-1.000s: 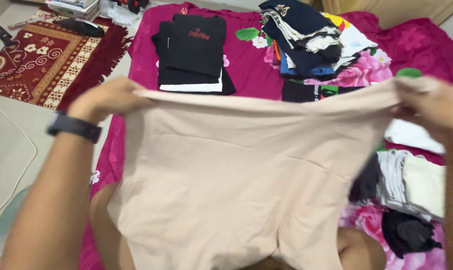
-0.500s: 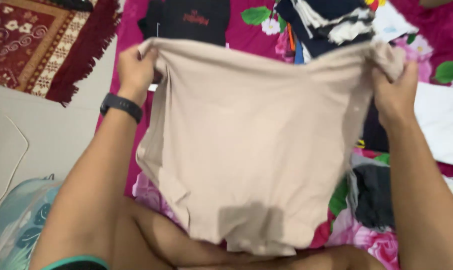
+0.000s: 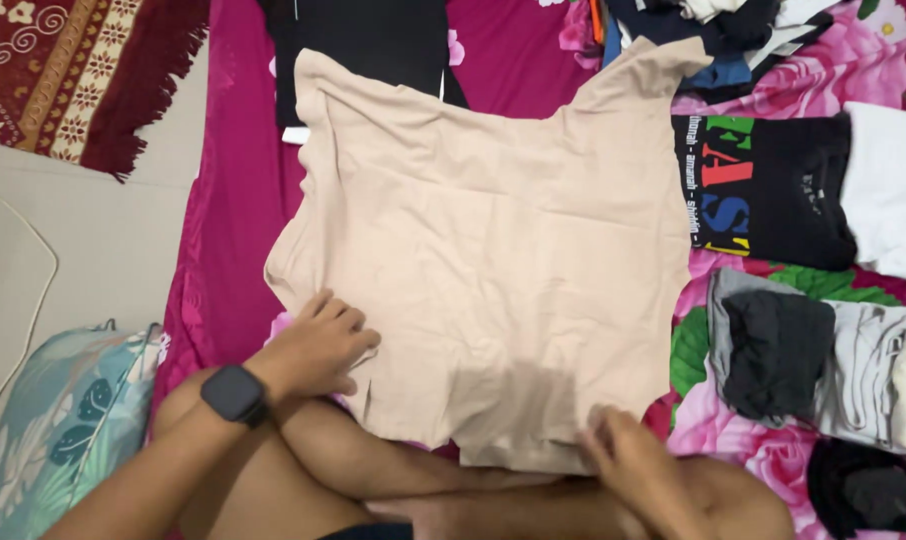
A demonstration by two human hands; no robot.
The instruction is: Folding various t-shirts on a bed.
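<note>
A beige T-shirt lies spread flat on the magenta flowered sheet in front of my crossed legs. My left hand, with a black watch on the wrist, rests on the shirt's near left edge, fingers apart. My right hand lies on the shirt's near right hem, fingers loosely spread. Neither hand grips the cloth.
A folded black shirt lies just beyond the beige one. At right sit a black printed shirt, a white garment, grey and dark clothes and a jumbled pile. A red rug and a floral pillow are at left.
I lowered the beige shirt from held up by its top corners to lying flat on the sheet. Both hands let go and moved to its near edge.
</note>
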